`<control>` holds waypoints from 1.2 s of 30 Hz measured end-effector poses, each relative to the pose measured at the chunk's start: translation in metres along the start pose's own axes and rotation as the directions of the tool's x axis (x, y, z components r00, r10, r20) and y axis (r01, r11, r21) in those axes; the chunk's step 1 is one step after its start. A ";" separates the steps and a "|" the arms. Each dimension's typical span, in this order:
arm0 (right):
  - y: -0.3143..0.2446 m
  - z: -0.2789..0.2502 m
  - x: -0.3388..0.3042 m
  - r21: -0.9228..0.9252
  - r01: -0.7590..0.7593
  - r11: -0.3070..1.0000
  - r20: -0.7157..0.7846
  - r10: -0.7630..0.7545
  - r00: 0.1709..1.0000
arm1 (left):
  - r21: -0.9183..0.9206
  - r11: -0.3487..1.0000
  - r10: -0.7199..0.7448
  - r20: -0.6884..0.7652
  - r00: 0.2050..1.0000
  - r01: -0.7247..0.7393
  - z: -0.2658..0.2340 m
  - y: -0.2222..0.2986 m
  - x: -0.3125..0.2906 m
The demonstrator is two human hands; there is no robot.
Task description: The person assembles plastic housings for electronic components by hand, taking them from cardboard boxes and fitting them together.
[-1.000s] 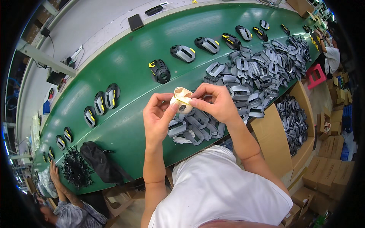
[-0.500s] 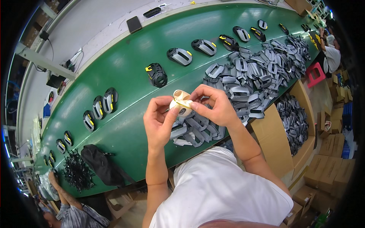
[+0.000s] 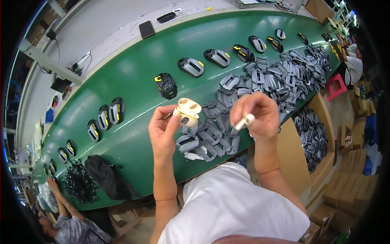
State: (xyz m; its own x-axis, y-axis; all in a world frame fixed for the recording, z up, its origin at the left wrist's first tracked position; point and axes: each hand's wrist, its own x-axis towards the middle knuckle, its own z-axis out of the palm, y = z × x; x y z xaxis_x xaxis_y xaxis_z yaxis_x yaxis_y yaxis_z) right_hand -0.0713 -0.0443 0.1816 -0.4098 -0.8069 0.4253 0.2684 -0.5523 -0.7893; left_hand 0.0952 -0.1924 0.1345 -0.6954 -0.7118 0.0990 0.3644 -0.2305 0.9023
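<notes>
My left hand grips a small cream-white earbud case by its left side, its lid flipped up. In my right hand, off to the right of the case, is a white earbud pinched between the fingertips; the fingers are slightly blurred. Both hands hover over the near part of the green table. Beneath and just beyond them lie loose grey plastic shell parts.
Grey-and-black mouse-shaped shells stand in a row along the green table. A large heap of grey parts spreads right, beside an open carton. At left are a black pouch, black small parts and a co-worker's arm.
My right hand has drawn away from the case to the right, with the white earbud in its fingers. My left hand still holds the case, now tipped a little left.
</notes>
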 end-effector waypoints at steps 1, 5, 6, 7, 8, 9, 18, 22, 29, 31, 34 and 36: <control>-0.004 0.000 0.000 0.075 0.004 0.997 0.036 -0.007 0.999 | -0.015 1.000 -0.004 -0.014 1.000 0.004 0.001 0.000 0.001; -0.003 -0.003 0.001 0.145 -0.035 0.989 0.035 0.030 0.999 | -0.028 0.999 -0.023 -0.052 0.998 0.022 0.004 0.000 0.004; 0.000 -0.005 0.001 0.165 -0.072 0.984 0.008 0.072 0.997 | -0.034 0.999 -0.018 -0.048 0.999 0.017 0.004 0.000 0.004; 0.002 -0.007 0.002 0.150 -0.073 0.986 0.014 0.072 0.997 | -0.025 0.999 -0.022 -0.047 0.999 0.021 0.003 -0.001 0.005; 0.003 -0.006 0.003 0.143 -0.072 0.987 0.016 0.070 0.997 | -0.016 1.000 -0.026 -0.047 0.999 0.025 0.003 -0.002 0.006; 0.004 -0.003 0.003 0.131 -0.067 0.989 -0.020 0.070 0.997 | -0.019 1.000 -0.023 -0.047 0.999 0.022 0.004 -0.001 0.006; 0.002 -0.008 0.008 0.191 -0.088 0.978 0.025 0.085 0.996 | -0.120 0.992 -0.045 -0.053 0.998 0.038 0.009 -0.003 0.009; 0.006 -0.015 0.006 0.384 -0.127 0.915 0.115 0.089 0.989 | -0.126 0.990 -0.064 -0.037 0.997 0.058 0.012 -0.003 0.010; 0.007 -0.014 0.007 0.326 -0.128 0.937 0.115 0.095 0.989 | -0.119 0.991 -0.071 -0.043 0.997 0.065 0.012 -0.005 0.010; 0.006 -0.016 0.008 0.321 -0.127 0.938 0.113 0.095 0.989 | -0.123 0.990 -0.069 -0.043 0.997 0.064 0.013 -0.005 0.010; 0.006 -0.017 0.007 0.326 -0.125 0.937 0.117 0.091 0.989 | -0.123 0.990 -0.069 -0.042 0.997 0.064 0.015 -0.005 0.011; 0.004 -0.016 0.007 0.332 -0.117 0.936 0.115 0.083 0.990 | -0.120 0.991 -0.069 -0.042 0.997 0.064 0.016 -0.006 0.011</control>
State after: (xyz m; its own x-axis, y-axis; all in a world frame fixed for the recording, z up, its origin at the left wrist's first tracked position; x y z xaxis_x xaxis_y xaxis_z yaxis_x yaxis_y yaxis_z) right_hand -0.0876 -0.0484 0.1745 -0.2833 -0.8689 0.4059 0.5889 -0.4917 -0.6414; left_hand 0.0753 -0.1886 0.1372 -0.6921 -0.7215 0.0187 0.3911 -0.3532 0.8499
